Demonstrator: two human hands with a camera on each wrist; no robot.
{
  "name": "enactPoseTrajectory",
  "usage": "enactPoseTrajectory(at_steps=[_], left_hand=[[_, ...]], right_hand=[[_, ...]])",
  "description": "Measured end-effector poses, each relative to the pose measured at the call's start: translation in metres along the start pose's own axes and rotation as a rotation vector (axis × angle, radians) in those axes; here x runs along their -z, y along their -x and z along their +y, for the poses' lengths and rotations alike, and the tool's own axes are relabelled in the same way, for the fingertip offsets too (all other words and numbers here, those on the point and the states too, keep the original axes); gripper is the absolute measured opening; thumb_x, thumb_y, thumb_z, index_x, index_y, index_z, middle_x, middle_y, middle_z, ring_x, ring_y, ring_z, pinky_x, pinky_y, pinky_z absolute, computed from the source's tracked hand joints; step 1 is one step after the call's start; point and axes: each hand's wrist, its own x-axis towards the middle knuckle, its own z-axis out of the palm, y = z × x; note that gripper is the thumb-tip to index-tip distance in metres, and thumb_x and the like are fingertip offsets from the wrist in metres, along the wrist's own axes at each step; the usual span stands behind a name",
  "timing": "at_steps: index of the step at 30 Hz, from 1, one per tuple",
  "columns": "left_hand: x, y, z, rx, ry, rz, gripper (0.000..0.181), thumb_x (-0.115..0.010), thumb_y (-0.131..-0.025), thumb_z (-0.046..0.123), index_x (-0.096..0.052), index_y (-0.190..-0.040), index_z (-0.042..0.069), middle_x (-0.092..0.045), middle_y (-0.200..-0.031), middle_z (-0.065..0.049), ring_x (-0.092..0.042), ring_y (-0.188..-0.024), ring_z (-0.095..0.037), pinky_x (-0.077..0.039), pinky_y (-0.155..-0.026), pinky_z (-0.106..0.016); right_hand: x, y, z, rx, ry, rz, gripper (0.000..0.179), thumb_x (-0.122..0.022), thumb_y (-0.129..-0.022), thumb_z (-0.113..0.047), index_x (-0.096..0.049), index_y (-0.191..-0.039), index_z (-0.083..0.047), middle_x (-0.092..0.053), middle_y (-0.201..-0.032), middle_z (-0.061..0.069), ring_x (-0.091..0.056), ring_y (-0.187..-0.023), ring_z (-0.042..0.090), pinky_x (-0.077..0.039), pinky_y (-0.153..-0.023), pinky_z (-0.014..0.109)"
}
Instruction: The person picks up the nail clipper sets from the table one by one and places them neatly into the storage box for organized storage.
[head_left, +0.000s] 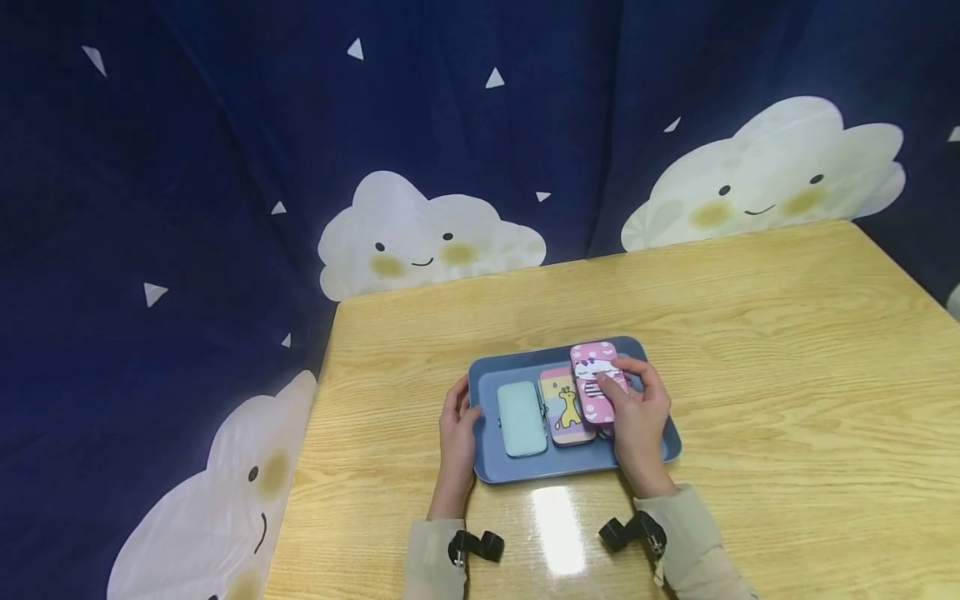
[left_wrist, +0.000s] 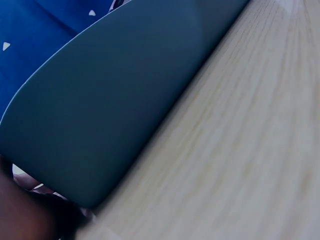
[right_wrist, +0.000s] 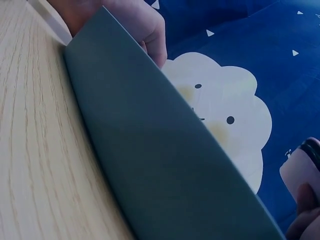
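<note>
A blue tray [head_left: 525,477] lies on the table. My left hand [head_left: 455,429] grips its left end, with the thumb at the rim. In my right hand [head_left: 641,417] is a pink clasp case [head_left: 592,379] with a cat picture, the thumb pressing on its face. In the right wrist view the held case [right_wrist: 295,170] shows a dark edge and a small clasp, above the tray's rim. A mint-green clasp case [head_left: 522,419] and a giraffe-print clasp case [head_left: 564,408] lie side by side in the tray. Below the pink case, part of another case peeks out, mostly hidden.
The wooden table [head_left: 787,400] extends around the tray. Behind it and to its left hangs a dark blue curtain [head_left: 225,167] with white clouds and triangles. Black straps with small cameras [head_left: 476,546] sit on both wrists, near the tray's front edge.
</note>
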Motion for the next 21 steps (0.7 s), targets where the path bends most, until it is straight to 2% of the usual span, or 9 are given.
enactPoseTrajectory(at_steps=[10, 12, 21], left_hand=[[-0.0005, 0.0012, 0.0007, 0.002, -0.008, 0.006, 0.055, -0.046, -0.092, -0.003, -0.043, -0.147, 0.004, -0.046, -0.148, -0.015, -0.039, -0.14, -0.027, -0.032, -0.112, -0.042], [-0.0011, 0.0027, 0.0046, 0.004, -0.002, 0.004, 0.056, -0.046, -0.092, -0.004, -0.043, -0.147, 0.003, -0.046, -0.148, -0.016, -0.039, -0.14, -0.028, -0.032, -0.112, -0.043], [-0.0004, 0.0009, 0.0029, 0.016, 0.0, 0.004, 0.056, -0.046, -0.092, -0.004, -0.042, -0.147, 0.004, -0.045, -0.149, -0.015, -0.039, -0.14, -0.027, -0.032, -0.112, -0.042]], right_hand=[[-0.0045, 0.0036, -0.0005, -0.01, -0.003, -0.003, 0.025, -0.067, -0.088, 0.005, -0.06, -0.112, 0.004, -0.06, -0.102, 0.013, -0.063, -0.059, 0.007, -0.054, -0.053, 0.022], [-0.0053, 0.0045, -0.0007, -0.007, -0.009, -0.008, 0.026, -0.066, -0.088, 0.006, -0.06, -0.113, 0.005, -0.059, -0.105, 0.012, -0.063, -0.061, 0.007, -0.054, -0.054, 0.022], [-0.0087, 0.0072, 0.0001, 0.008, 0.007, -0.023, 0.027, -0.068, -0.088, 0.005, -0.06, -0.113, 0.004, -0.059, -0.104, 0.01, -0.065, -0.061, 0.008, -0.055, -0.054, 0.024]])
